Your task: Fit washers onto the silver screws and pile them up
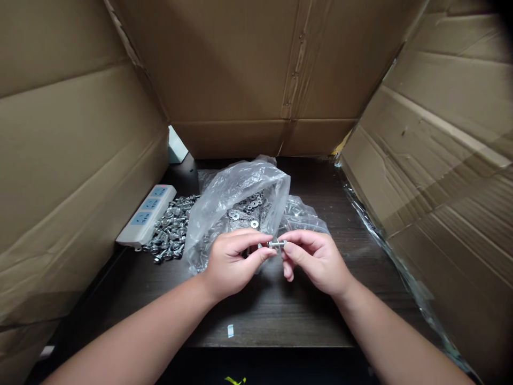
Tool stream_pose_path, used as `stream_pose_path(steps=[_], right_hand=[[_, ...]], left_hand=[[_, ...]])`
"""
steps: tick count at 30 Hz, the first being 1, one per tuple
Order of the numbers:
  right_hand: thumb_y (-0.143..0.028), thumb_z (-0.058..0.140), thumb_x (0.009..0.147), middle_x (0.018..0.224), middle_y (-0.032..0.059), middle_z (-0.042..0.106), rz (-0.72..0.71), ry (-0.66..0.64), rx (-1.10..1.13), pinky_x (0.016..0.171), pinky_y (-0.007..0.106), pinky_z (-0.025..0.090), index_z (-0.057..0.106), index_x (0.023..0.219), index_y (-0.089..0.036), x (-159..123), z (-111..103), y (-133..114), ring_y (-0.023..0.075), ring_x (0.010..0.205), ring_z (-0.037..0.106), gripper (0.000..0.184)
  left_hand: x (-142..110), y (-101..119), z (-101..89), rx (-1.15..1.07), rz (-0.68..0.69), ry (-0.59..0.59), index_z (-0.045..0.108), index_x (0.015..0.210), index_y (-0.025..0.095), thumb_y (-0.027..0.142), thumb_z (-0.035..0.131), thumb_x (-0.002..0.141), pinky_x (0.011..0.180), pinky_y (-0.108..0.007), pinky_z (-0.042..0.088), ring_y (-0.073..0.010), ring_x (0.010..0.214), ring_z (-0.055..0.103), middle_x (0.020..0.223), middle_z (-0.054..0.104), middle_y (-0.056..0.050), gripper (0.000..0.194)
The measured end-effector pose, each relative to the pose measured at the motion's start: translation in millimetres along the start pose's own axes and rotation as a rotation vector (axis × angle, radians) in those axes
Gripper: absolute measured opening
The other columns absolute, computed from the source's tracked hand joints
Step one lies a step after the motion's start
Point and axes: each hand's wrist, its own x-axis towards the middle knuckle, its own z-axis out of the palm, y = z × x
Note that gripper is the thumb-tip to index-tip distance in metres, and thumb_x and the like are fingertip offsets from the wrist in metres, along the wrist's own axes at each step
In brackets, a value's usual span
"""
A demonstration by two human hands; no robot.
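Note:
My left hand (232, 259) and my right hand (315, 259) meet over the middle of a dark wooden table (264, 310). Between their pinched fingertips they hold one small silver bolt (276, 244), lying sideways, with what looks like a nut or washer on it. Just behind the hands lies a crumpled clear plastic bag (240, 198) with washers inside. A second clear bag (302, 214) of metal parts lies behind my right hand. A pile of assembled bolts (170, 232) sits on the table to the left.
A white power strip (146, 214) with blue sockets lies left of the bolt pile. Cardboard walls (60, 160) close in the table on the left, back and right. A small white label (230, 331) lies near the table's front edge.

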Motion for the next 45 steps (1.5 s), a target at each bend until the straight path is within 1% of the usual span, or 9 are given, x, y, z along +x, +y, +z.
stream_pose_path(steps=[6,13,17,19,22,26,31,40,45], right_hand=[[-0.034,0.064,0.088,0.061,0.0006,0.062,0.004,0.032,-0.009,0.045,0.024,0.051,0.067,0.091,-0.014,-0.9,2.8,-1.1,0.0120,0.047,0.060,0.021],[-0.043,0.060,0.089,0.053,0.0008,0.059,0.000,0.074,-0.158,0.044,0.022,0.048,0.063,0.075,-0.013,2.8,1.7,-0.1,0.0104,0.044,0.057,0.034],[-0.048,0.055,0.091,0.067,0.0024,0.063,0.037,0.058,-0.034,0.046,0.025,0.053,0.064,0.096,-0.014,4.4,-1.8,2.0,0.0128,0.050,0.063,0.036],[-0.042,0.062,0.088,0.075,0.0023,0.065,0.015,0.056,0.031,0.048,0.027,0.054,0.062,0.107,-0.016,4.8,-2.4,1.9,0.0134,0.053,0.065,0.032],[-0.029,0.071,0.083,0.081,0.0026,0.066,-0.039,0.031,0.074,0.049,0.028,0.056,0.064,0.109,-0.018,4.0,-1.9,1.1,0.0136,0.055,0.065,0.029],[-0.025,0.071,0.082,0.075,0.0028,0.067,-0.056,0.047,0.057,0.049,0.027,0.055,0.068,0.102,-0.016,2.3,-1.2,0.7,0.0126,0.052,0.064,0.023],[-0.031,0.070,0.084,0.064,0.0011,0.064,0.009,0.039,0.038,0.047,0.025,0.053,0.068,0.093,-0.014,2.6,-1.1,-0.2,0.0115,0.048,0.061,0.020],[-0.044,0.060,0.089,0.057,-0.0004,0.062,0.127,0.004,0.107,0.043,0.023,0.049,0.057,0.076,-0.016,4.1,3.0,5.1,0.0122,0.044,0.060,0.031],[-0.055,0.057,0.088,0.050,0.0003,0.059,0.171,0.048,-0.001,0.040,0.021,0.047,0.054,0.067,-0.014,6.6,3.2,3.4,0.0117,0.040,0.058,0.046]], left_hand=[[0.1,0.8,0.0,0.024,0.071,-0.021,0.073,0.085,0.014,0.015,0.076,0.074,0.058,-0.020,0.056,-0.0128,0.061,0.068,0.074,0.074,-0.006,0.011],[-0.5,-2.1,-0.4,0.101,0.193,-0.049,0.072,0.093,0.017,0.012,0.072,0.077,0.063,-0.020,0.058,-0.0124,0.067,0.070,0.078,0.074,-0.006,0.017],[-0.6,-3.6,0.2,0.062,0.144,-0.017,0.073,0.092,0.017,0.011,0.074,0.075,0.063,-0.019,0.057,-0.0120,0.067,0.070,0.080,0.075,-0.005,0.018],[-0.3,-3.3,0.9,0.041,0.098,-0.002,0.074,0.090,0.017,0.011,0.074,0.075,0.061,-0.020,0.057,-0.0120,0.066,0.070,0.078,0.075,-0.004,0.016],[0.4,-2.1,1.9,0.017,0.029,0.021,0.075,0.087,0.018,0.013,0.075,0.076,0.061,-0.020,0.056,-0.0128,0.066,0.070,0.076,0.075,-0.004,0.012],[0.5,-1.0,1.9,-0.004,-0.028,0.028,0.075,0.085,0.018,0.016,0.075,0.076,0.060,-0.020,0.057,-0.0134,0.066,0.071,0.076,0.075,-0.004,0.009],[-0.1,-1.4,0.0,0.023,0.099,-0.019,0.074,0.090,0.018,0.014,0.074,0.076,0.062,-0.021,0.058,-0.0134,0.067,0.071,0.079,0.075,-0.005,0.015],[-2.0,-2.9,3.0,0.020,0.108,-0.043,0.074,0.093,0.017,0.011,0.072,0.077,0.063,-0.022,0.059,-0.0141,0.068,0.071,0.081,0.075,-0.007,0.017],[-2.8,-3.6,3.6,0.036,0.116,-0.053,0.074,0.093,0.016,0.009,0.072,0.076,0.063,-0.022,0.058,-0.0143,0.069,0.071,0.080,0.075,-0.007,0.019]])
